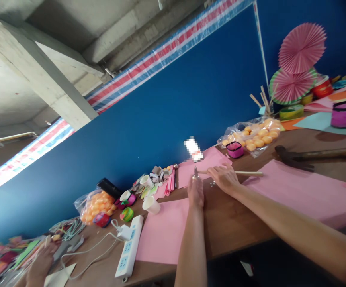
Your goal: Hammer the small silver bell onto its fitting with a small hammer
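head view | step, likely: working wooden stick (249,173) with metal tool (196,172) | left hand (196,193): closed around tool | right hand (225,179): gripping stick over brown table (226,223) | next: calls for steady stick, controlled tip; contact unclear

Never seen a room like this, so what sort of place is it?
Probably a makeshift craft workshop: pleated paper fans, pink paper sheets and a hammer on a worktable, under bare concrete.
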`<action>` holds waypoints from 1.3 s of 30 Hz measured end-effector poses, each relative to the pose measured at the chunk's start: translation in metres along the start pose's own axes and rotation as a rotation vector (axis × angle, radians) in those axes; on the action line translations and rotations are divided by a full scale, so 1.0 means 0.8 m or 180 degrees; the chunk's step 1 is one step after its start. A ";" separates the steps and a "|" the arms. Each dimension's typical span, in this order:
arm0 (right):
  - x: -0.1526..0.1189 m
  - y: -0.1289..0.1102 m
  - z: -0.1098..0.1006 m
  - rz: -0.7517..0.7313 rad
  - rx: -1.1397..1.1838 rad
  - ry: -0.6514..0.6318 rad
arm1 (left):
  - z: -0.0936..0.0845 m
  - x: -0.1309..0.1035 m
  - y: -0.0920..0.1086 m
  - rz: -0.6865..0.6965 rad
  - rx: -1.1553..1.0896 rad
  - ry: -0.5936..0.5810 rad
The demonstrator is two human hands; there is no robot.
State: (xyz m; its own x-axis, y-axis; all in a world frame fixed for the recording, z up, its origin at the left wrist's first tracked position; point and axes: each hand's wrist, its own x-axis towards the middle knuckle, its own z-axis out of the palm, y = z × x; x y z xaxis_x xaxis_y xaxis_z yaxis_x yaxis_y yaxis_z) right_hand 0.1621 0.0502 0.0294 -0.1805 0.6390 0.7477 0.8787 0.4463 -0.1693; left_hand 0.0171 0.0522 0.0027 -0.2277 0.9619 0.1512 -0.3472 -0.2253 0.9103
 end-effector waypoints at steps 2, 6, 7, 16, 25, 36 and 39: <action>0.000 0.000 0.000 0.0019 -0.0006 0.0021 | -0.001 0.001 -0.001 0.0000 0.0036 0.0021; 0.001 0.000 -0.001 -0.0009 -0.0005 0.0049 | -0.002 0.001 -0.002 -0.0024 0.0033 0.0042; 0.001 0.000 -0.001 -0.0012 -0.0005 0.0054 | -0.002 0.001 -0.002 -0.0018 0.0036 0.0034; 0.001 0.000 -0.002 0.0006 -0.0001 0.0025 | 0.000 -0.002 0.003 -0.0001 0.0029 -0.0030; 0.001 -0.003 -0.003 0.0001 0.0094 0.0116 | 0.003 -0.002 0.004 -0.0064 -0.0084 0.0023; 0.001 -0.001 -0.004 0.0021 0.0076 0.0115 | 0.005 -0.001 0.004 -0.0156 -0.0480 0.0255; 0.001 -0.002 -0.003 -0.0057 0.0000 0.0081 | 0.005 0.000 0.003 -0.0164 -0.0599 0.0280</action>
State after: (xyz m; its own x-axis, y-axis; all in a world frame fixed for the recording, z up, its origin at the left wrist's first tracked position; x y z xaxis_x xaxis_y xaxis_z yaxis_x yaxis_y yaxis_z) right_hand 0.1616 0.0482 0.0320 -0.1850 0.6148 0.7667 0.8754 0.4576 -0.1557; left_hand 0.0199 0.0524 0.0064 -0.2809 0.9576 0.0646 -0.5222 -0.2090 0.8268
